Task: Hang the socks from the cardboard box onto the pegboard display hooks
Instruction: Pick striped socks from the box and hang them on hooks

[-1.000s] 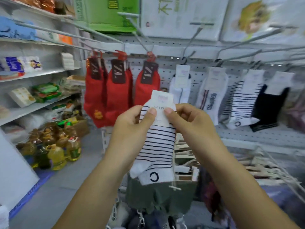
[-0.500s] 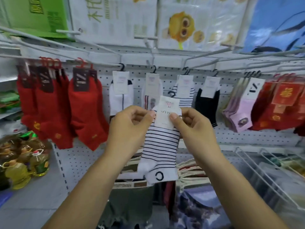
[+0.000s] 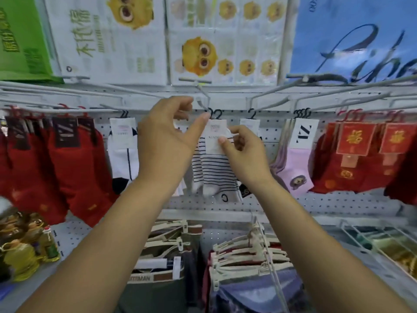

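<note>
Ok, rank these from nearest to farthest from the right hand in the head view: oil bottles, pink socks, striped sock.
1. Striped sock, pinched by the right hand.
2. Pink socks, hanging just to its right.
3. Oil bottles, far lower left.

Bright, flat shop light, a bit soft all over
Even glow, barely any shadows; the wide lens bends the display hooks [image 3: 300,76] toward the upper corners, and the lower left edge smears into blur.
</note>
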Motion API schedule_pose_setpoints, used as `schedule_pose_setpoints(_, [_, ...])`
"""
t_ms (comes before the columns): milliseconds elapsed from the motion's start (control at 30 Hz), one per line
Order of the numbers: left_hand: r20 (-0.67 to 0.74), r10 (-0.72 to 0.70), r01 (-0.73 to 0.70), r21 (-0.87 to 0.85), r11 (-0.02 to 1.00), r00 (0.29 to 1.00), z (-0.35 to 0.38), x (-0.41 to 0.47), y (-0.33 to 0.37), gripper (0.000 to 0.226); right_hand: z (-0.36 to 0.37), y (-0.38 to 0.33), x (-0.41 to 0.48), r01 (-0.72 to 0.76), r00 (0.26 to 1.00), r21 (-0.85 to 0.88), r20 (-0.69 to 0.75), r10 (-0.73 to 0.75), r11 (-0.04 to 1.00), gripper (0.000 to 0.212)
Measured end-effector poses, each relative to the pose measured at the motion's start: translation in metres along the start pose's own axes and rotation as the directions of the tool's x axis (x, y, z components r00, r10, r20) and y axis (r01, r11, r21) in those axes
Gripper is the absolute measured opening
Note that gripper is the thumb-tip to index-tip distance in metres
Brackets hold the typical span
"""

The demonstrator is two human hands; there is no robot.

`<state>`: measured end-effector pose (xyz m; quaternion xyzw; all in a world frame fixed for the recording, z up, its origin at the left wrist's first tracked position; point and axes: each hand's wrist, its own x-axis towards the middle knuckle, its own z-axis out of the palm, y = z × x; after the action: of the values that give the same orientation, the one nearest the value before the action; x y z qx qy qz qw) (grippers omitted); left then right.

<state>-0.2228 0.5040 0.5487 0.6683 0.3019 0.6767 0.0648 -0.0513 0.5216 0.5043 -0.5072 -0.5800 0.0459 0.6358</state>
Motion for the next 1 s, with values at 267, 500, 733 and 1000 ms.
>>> schedule_pose_setpoints(267, [0.021, 0.028, -0.028, -0.002, 1.0, 0.999, 0.014, 0.008, 0.009, 0.008, 0.007, 0.007, 0.028, 0.021, 0.989, 0.065, 0.143, -0.03, 0.998, 0.01])
schedule_pose_setpoints(500, [0.041, 0.025, -0.026, 0.023, 0.999, 0.999, 0.012, 0.008, 0.012, 0.007, 0.011, 0.021, 0.03, -0.063, 0.994, 0.058, 0.095, 0.058, 0.996, 0.014])
schedule_pose_setpoints(733, [0.166, 0.008, -0.026, 0.109, 0.994, 0.986, -0.001, -0.004, 0.013, 0.023, -0.01, 0.022, 0.0, -0.138, 0.989, -0.022, 0.05, 0.139, 0.99, 0.03])
schedule_pose_setpoints(1000, [0.287, -0.063, 0.026, 0.133, 0.991, 0.956, -0.04, -0.072, -0.004, 0.036, -0.06, -0.009, -0.095, -0.066, 0.996, -0.261, 0.044, 0.081, 0.963, 0.04])
